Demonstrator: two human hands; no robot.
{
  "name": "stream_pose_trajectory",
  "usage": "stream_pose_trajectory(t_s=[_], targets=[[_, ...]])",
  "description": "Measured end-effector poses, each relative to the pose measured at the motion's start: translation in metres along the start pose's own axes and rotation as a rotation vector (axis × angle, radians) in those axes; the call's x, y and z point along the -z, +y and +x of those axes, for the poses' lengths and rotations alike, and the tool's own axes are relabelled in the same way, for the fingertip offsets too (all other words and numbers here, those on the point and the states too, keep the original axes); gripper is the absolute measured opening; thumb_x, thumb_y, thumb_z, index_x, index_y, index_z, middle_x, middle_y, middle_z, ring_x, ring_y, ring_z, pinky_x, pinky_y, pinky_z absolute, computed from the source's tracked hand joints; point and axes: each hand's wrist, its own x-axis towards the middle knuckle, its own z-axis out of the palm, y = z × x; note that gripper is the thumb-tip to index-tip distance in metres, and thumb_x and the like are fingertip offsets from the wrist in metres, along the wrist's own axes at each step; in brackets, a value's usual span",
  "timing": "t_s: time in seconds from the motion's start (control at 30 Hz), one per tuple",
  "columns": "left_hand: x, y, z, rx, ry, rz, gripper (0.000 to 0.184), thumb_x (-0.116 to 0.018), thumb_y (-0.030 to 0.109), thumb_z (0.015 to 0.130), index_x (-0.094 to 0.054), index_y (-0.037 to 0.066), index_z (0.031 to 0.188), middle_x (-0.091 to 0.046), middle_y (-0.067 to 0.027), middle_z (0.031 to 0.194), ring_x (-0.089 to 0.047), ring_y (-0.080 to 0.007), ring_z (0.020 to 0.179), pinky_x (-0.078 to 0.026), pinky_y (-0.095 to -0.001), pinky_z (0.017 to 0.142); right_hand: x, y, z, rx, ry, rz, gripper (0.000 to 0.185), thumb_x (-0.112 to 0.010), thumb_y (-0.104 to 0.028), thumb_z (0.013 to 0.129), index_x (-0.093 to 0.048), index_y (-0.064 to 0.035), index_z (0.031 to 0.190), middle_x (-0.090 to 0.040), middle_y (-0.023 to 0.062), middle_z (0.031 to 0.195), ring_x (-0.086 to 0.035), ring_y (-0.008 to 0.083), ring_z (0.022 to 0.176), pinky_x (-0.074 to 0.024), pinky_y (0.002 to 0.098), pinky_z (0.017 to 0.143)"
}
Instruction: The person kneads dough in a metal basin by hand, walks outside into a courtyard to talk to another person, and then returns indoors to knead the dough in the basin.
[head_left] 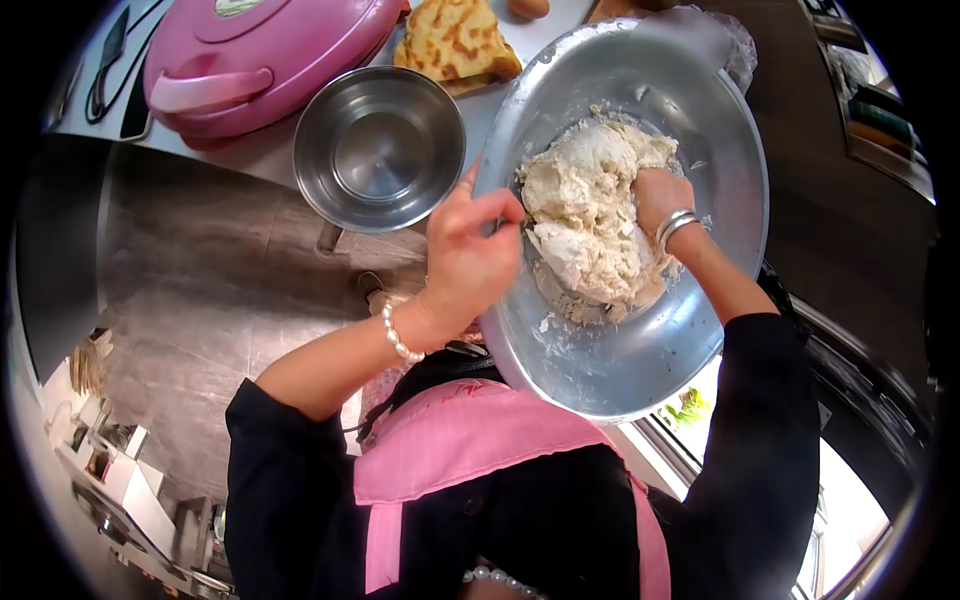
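A large metal basin [610,385] holds a rough, shaggy mass of pale dough [590,210], with loose flour and crumbs around it. My right hand [662,205], with a silver bangle at the wrist, is pressed into the dough's right side; its fingers are curled and their tips are hidden. At the basin's left rim is my left hand [475,245], with a pearl bracelet at the wrist. Its fingers are bent, and whether they grip the rim is unclear. Beside that hand, an empty steel bowl [385,150] stands near the counter's edge.
A pink round appliance [265,60] with a handle sits at the upper left. Browned flatbread [455,40] lies behind the steel bowl, and an egg [528,8] is at the top edge. Black-handled scissors or a knife [110,50] lie far left. Crumpled clear plastic [740,50] is behind the basin.
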Motion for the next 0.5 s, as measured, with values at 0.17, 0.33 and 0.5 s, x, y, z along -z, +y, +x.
stream_pose_trajectory(t_s=[0.17,0.33,0.5], targets=[[-0.004,0.002,0.0,-0.031,0.114,0.018,0.017,-0.053,0.0,0.064,-0.062,0.001,0.079,-0.057,-0.0171,0.069,-0.053,-0.0307,0.058,-0.042,-0.0316,0.086,-0.017,0.006,-0.003,-0.009,0.231,0.125,0.024,-0.047,-0.011,0.078,-0.067,-0.0136,0.091,-0.064,0.0125,0.095,-0.062,0.0298,0.088,-0.0485,0.0384,0.075],[-0.005,0.023,-0.005,0.103,0.213,0.013,0.037,-0.057,0.007,0.068,-0.06,0.005,0.105,-0.063,-0.0128,0.08,-0.058,-0.0165,0.071,-0.045,-0.027,0.071,-0.023,0.016,-0.059,0.066,0.218,0.259,0.035,-0.061,-0.02,0.077,-0.054,-0.0187,0.111,-0.064,0.0133,0.092,-0.062,0.0297,0.083,-0.0483,0.0382,0.072],[-0.012,0.013,0.0,0.151,0.33,-0.055,0.041,-0.06,0.014,0.068,-0.059,0.005,0.108,-0.064,-0.0121,0.08,-0.059,-0.0159,0.07,-0.046,-0.0278,0.068,0.035,0.044,-0.12,0.488,0.178,0.667,0.041,-0.066,-0.021,0.074,-0.055,-0.0111,0.112,-0.06,0.0126,0.107,-0.059,0.0238,0.09,-0.0491,0.0345,0.076]])
